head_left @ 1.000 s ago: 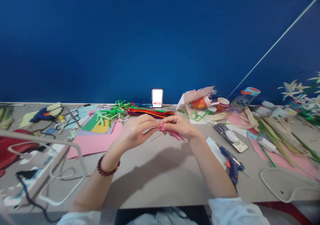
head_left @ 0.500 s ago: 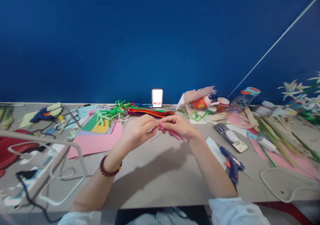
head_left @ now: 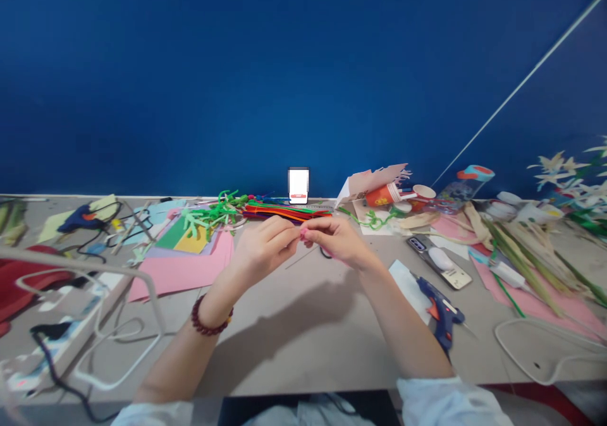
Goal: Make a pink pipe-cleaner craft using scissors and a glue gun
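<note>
Pink chenille tuft (head_left: 302, 234), mostly hidden by the fingers, is pinched at the middle of the table (head_left: 303, 344), just in front of the person. The left hand (head_left: 263, 248), a dark red bead bracelet (head_left: 211, 320) on its wrist, and the right hand (head_left: 336, 241) curl inward and meet there, both closed on the tuft. Neither hand looks nearer, and the tuft's long axis cannot be told. A thin grey wire (head_left: 298, 257) slants from beneath the hands down toward the left. Beyond lies a bundle of multicoloured pipe cleaners (head_left: 284, 211); a pink paper sheet (head_left: 180, 274) sits left, a blue hot glue gun (head_left: 441, 312) right.
</note>
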Tool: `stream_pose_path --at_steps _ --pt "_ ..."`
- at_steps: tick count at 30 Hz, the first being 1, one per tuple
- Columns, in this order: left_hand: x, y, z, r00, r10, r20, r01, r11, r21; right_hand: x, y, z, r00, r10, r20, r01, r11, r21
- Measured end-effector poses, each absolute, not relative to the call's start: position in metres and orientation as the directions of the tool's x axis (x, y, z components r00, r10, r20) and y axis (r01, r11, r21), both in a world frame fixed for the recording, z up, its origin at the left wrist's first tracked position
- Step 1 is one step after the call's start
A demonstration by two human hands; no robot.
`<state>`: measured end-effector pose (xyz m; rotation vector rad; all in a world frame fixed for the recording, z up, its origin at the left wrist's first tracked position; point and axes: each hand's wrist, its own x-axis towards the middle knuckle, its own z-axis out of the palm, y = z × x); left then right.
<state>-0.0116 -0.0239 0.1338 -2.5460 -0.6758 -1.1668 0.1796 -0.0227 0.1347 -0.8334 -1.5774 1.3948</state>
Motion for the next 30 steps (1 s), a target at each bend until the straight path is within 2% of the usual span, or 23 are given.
stream_pose_path --at_steps 5,12,16,20,26,30 --pt "-0.014 -0.024 0.136 0.621 0.271 0.735 0.527 -0.839 -0.136 0.179 -0.022 0.130 -0.391 0.904 0.176 -0.019 0.183 -0.983" --pt "-0.014 -0.024 0.135 0.593 0.240 0.769 0.523 -0.841 -0.141 0.179 -0.023 0.130 -0.354 0.911 0.214 -0.053 0.209 -0.977" --pt "-0.008 -0.024 0.130 0.473 0.248 0.846 0.504 -0.863 -0.029 0.181 -0.023 0.132 -0.341 0.889 0.306 -0.100 0.290 -0.952" --pt "-0.006 -0.022 0.130 0.411 0.291 0.864 0.433 -0.896 0.097 0.182 -0.021 0.133 -0.303 0.871 0.387 -0.102 0.374 -0.922" --pt "-0.007 -0.019 0.128 0.364 0.316 0.876 0.358 -0.916 0.182 0.180 -0.022 0.133 -0.306 0.880 0.363 -0.130 0.339 -0.932" --pt "-0.007 -0.019 0.127 0.367 0.321 0.873 0.343 -0.919 0.194 0.179 -0.021 0.131 -0.303 0.889 0.343 -0.151 0.310 -0.939"
